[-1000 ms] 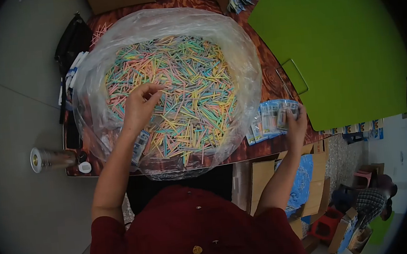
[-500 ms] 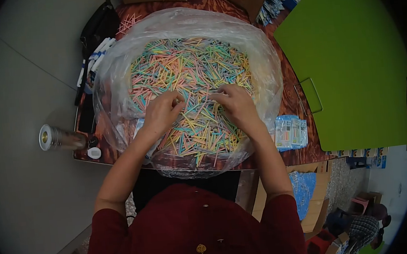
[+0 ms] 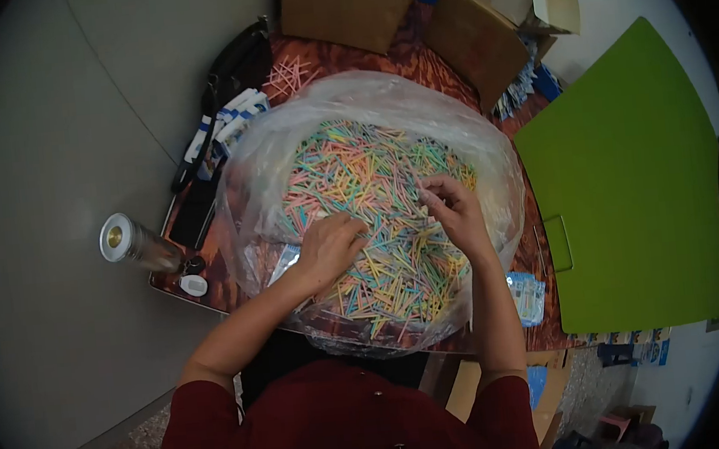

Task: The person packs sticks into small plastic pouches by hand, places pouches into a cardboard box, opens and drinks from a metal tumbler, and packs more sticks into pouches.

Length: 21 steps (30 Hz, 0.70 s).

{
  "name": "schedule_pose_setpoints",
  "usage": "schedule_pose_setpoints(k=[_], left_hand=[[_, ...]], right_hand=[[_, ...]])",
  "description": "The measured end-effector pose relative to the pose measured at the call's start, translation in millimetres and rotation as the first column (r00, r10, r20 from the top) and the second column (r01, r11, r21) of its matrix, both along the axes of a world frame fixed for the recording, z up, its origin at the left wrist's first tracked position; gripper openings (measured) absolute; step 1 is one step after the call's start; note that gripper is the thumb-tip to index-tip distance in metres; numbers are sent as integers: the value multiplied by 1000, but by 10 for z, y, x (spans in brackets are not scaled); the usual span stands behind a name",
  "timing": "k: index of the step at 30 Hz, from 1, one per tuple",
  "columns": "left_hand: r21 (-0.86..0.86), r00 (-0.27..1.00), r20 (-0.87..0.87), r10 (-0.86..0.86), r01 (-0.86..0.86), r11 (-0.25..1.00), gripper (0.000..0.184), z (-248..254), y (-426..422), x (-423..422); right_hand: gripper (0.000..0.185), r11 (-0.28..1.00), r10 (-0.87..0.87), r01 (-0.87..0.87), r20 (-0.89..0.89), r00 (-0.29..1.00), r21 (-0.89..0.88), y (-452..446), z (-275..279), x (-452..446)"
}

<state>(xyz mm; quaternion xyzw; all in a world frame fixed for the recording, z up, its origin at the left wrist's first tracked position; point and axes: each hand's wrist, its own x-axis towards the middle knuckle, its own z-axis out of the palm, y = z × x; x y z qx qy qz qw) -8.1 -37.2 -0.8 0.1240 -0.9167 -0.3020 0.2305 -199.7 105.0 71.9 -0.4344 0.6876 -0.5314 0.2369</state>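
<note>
A heap of thin pastel sticks [image 3: 371, 163] in pink, yellow, green and blue fills a large clear plastic bag [image 3: 244, 175] opened out on the table. Low over the left part of the heap, my left hand [image 3: 332, 248] has its fingers curled down and together; what they hold, if anything, is hidden. My right hand [image 3: 459, 214] is at the heap's right side, thumb and fingertips pinched together. Anything between those fingertips is too small to make out.
Blue-and-white packets [image 3: 527, 298] lie right of the bag. A clear canister [image 3: 143, 243] and a white round-ended device [image 3: 194, 285] are at the left. Loose pink sticks [image 3: 289, 75], a black bag [image 3: 239, 64] and cardboard boxes [image 3: 349, 7] sit behind. A green board [image 3: 630, 192] stands right.
The head view has turned, so the table appears lower and tilted. My right hand has shifted up the heap relative to my left, which now lies lower over the sticks. The hands are farther apart.
</note>
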Motion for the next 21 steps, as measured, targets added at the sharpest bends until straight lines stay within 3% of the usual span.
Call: schedule_pose_setpoints(k=[1, 5, 7, 9, 11, 13, 15, 17, 19, 21], left_hand=[[-14, 1000, -19, 15, -15, 1000, 15, 9, -29, 50], [-131, 988, -87, 129, -140, 981, 22, 42, -165, 139], [-110, 989, -78, 126, -134, 985, 24, 52, -209, 177], [-8, 994, -22, 106, -106, 994, 21, 127, -204, 242], [3, 996, 0, 93, -93, 996, 18, 202, -217, 369], [78, 982, 187, 23, -38, 996, 19, 257, -210, 535], [15, 965, 261, 2, -6, 1000, 24, 190, -199, 748], [-39, 939, 342, -28, 44, 998, 30, 143, -190, 880], [-63, 925, 378, 35, -12, 998, 40, 100, -131, 968], [-58, 936, 351, 38, -19, 998, 43, 40, -119, 996]], right_hand=[[19, 999, -30, 31, 40, 999, -11, -161, 228, 34], [26, 994, -61, 39, -234, 970, -99, -1110, 770, -183], [28, 993, -44, 6, -318, 947, -119, -1701, 889, -378], [28, 955, -194, 82, -394, 898, -284, -2154, 879, -493], [26, 934, -236, 74, -452, 860, -348, -2211, 892, -516], [25, 915, -272, 56, -506, 818, -400, -2118, 941, -399], [24, 971, -131, 41, -377, 917, -237, -1705, 894, -183], [21, 999, -13, 26, -406, 914, 25, -1286, 672, -63], [28, 959, 178, -38, -494, 851, 279, -965, 466, 225], [41, 949, 305, -255, -743, 596, 186, -777, -32, 317]])
